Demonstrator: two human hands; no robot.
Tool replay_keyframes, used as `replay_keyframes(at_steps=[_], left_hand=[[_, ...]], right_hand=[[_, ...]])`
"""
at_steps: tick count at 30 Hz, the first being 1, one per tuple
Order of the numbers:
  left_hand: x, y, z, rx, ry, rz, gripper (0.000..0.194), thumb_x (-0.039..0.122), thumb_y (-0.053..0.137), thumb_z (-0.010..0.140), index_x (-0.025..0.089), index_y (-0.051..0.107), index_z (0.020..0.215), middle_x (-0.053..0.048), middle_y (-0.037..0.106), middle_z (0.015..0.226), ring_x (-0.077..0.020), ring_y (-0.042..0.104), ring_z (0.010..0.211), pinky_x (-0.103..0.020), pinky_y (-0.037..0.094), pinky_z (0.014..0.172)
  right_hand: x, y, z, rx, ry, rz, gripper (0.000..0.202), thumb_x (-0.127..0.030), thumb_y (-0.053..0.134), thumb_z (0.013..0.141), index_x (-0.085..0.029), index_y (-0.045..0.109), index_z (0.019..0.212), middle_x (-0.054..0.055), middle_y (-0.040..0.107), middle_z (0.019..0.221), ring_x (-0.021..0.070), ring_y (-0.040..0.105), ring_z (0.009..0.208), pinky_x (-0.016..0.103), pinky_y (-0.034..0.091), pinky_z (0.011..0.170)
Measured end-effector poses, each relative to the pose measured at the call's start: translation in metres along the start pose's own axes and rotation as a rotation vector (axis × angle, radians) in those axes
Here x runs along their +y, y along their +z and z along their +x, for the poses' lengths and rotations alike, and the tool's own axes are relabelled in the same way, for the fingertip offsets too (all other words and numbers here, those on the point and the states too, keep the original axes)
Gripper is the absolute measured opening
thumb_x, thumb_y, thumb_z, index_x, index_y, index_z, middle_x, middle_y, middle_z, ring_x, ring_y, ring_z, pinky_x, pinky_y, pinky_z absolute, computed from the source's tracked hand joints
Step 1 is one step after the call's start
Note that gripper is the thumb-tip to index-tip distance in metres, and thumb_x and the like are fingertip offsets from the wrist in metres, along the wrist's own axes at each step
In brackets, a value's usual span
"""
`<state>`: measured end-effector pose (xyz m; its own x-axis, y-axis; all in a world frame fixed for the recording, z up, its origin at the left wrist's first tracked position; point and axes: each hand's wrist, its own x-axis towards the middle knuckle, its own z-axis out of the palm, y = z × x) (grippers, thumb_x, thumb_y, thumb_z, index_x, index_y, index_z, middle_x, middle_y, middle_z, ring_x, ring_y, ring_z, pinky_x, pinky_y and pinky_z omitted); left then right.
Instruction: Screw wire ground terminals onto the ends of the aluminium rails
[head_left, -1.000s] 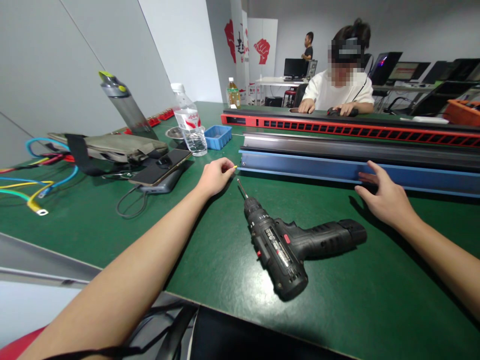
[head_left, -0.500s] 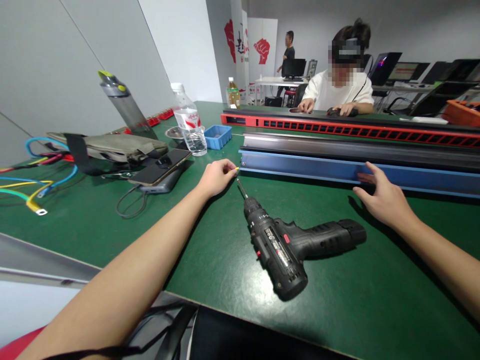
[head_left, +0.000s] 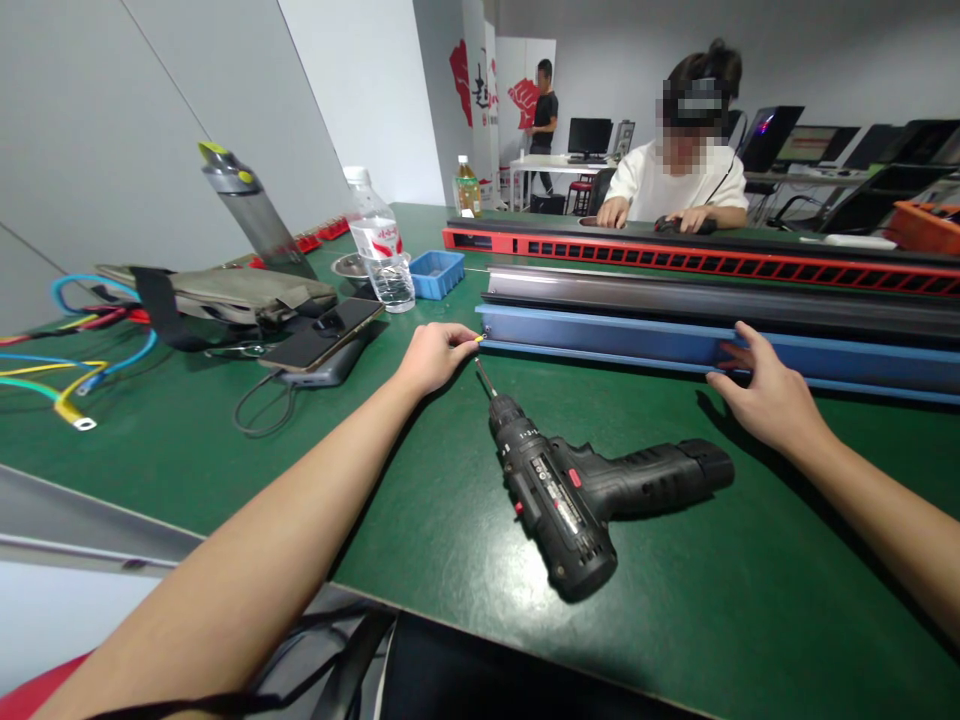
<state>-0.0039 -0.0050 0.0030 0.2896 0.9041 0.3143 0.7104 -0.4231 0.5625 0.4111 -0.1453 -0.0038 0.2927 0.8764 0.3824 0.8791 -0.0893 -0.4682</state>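
the black cordless drill (head_left: 559,500) lies on its side on the green tabletop (head_left: 420,520), its bit (head_left: 486,378) pointing away toward the tiny yellow-tipped piece (head_left: 479,340). to the right of the drill and a little beyond it, the right hand (head_left: 776,395) is at the near side of the long blue channel profile (head_left: 615,335), thumb and fingers spread apart; a fingertip is at the upper edge, but how firmly it presses i cannot tell. beyond the drill's bit, the left hand (head_left: 433,358) has thumb and forefinger pinched together on the yellow-tipped piece, right at the profile's left end. that piece is mostly hidden, so a slight slip of the pinch could drop it. the profile runs crosswise just beyond the drill; a push at the left end could slide or tip it, since the open right hand seems to clamp little. the bit is so near the left knuckles that a careless sideways move might knock the drill. farther from the drill come a dark channel profile (head_left: 637,290), close behind the blue one, then a red slotted rail (head_left: 675,258), and beyond that a seated co-worker (head_left: 645,195) in white.
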Motion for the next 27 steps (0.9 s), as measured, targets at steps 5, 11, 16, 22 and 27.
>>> replay_keyframes(at_steps=[5,11,16,22,27], left_hand=[[0.000,-0.001,-0.001,-0.024,0.030,0.016,0.019,0.029,0.068,0.086,0.018,0.082,0.093,-0.008,0.080,0.099,-0.0247,0.074,0.091,-0.033,0.054,0.088],[0.001,-0.004,-0.001,-0.040,0.081,0.064,0.017,0.028,0.068,0.085,0.020,0.082,0.091,-0.007,0.080,0.095,-0.0240,0.074,0.089,-0.032,0.053,0.085],[-0.001,-0.004,-0.001,-0.009,0.056,0.096,0.016,0.028,0.068,0.084,0.019,0.081,0.089,-0.007,0.080,0.091,-0.0229,0.072,0.085,-0.031,0.052,0.080],[-0.004,0.002,-0.001,-0.017,0.072,-0.020,0.016,0.031,0.072,0.081,0.017,0.079,0.086,-0.006,0.079,0.085,-0.0198,0.070,0.078,-0.028,0.051,0.073],[-0.007,0.006,0.000,-0.026,0.076,-0.102,0.021,0.036,0.072,0.078,0.017,0.077,0.085,-0.007,0.079,0.087,-0.0201,0.070,0.080,-0.029,0.052,0.073]], right_hand=[[-0.009,-0.004,0.000,0.002,0.108,-0.020,0.081,-0.047,0.055,0.083,-0.014,0.040,0.156,0.015,0.072,0.120,0.0403,0.059,0.127,0.057,0.042,0.106],[-0.021,-0.011,-0.004,0.040,0.193,-0.058,0.065,-0.035,0.055,0.085,-0.010,0.055,0.144,0.021,0.067,0.131,0.0368,0.061,0.127,0.050,0.043,0.110],[-0.024,-0.017,-0.007,0.071,0.264,-0.082,0.061,-0.031,0.056,0.083,-0.011,0.059,0.141,0.020,0.069,0.128,0.0340,0.062,0.125,0.045,0.045,0.109],[-0.023,-0.025,-0.011,0.152,0.341,-0.112,0.056,-0.033,0.053,0.078,-0.014,0.070,0.128,0.017,0.075,0.113,0.0332,0.066,0.119,0.046,0.046,0.107],[-0.024,-0.028,-0.013,0.163,0.334,-0.132,0.056,-0.036,0.052,0.076,-0.014,0.072,0.123,0.017,0.076,0.106,0.0343,0.067,0.115,0.047,0.046,0.104]])
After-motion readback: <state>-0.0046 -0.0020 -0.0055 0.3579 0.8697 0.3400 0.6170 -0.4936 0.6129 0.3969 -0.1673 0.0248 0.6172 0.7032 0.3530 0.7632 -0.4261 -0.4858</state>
